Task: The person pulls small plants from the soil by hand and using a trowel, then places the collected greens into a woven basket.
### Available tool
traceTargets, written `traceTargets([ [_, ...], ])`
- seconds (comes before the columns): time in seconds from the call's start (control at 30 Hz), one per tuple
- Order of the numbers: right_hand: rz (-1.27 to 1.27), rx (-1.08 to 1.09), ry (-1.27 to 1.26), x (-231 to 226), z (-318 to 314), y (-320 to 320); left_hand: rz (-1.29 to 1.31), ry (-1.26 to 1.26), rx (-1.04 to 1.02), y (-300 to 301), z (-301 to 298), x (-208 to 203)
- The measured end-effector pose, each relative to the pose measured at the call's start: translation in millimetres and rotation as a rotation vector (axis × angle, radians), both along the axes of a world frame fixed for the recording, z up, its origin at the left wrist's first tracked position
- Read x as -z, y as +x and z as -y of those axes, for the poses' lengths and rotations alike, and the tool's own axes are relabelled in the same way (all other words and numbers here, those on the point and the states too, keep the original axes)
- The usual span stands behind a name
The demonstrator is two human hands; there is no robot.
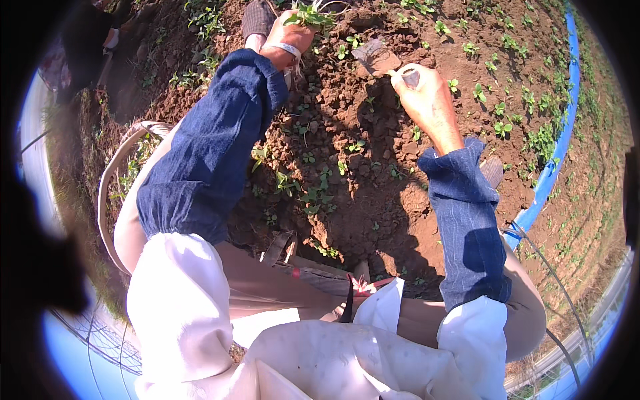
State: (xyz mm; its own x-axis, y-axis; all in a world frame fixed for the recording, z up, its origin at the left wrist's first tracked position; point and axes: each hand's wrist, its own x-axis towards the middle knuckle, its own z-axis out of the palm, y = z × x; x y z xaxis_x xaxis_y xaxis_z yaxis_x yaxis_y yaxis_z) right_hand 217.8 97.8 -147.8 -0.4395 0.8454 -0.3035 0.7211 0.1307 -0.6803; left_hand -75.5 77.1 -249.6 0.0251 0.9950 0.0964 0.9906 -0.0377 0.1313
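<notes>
My left hand [293, 40] is closed round a bunch of pulled green weeds [312, 15], their leaves sticking out past the fingers at the top of the view. To the right, my right hand [427, 100] grips a small hand hoe; the butt of its handle pokes up out of the fist. The hoe's flat, soil-caked blade [377, 59] lies against the loose brown soil [373, 140] between the two hands. Small seedlings [342, 52] grow close to the blade.
Rows of young green plants [503, 127] stand on the right. Beyond them a blue hose [568, 113] curves along the bed. A pale curved band [107, 180] shows by my left leg. My shoe [258, 19] is beside the left hand.
</notes>
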Motion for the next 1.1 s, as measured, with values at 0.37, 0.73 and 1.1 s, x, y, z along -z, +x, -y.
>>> traceTargets([
  [0.37, -0.106, 0.316, -0.076, -52, 68, 35, 0.615, 0.211, -0.144, -53, 124, -263],
  [0.73, -0.134, 0.352, 0.065, -60, 129, 91, 0.766, -0.102, -0.395, 12, 290, -219],
  [1.1, -0.210, 0.430, 0.154, -85, 147, 108, 0.767, -0.279, -0.356, 69, 272, -155],
])
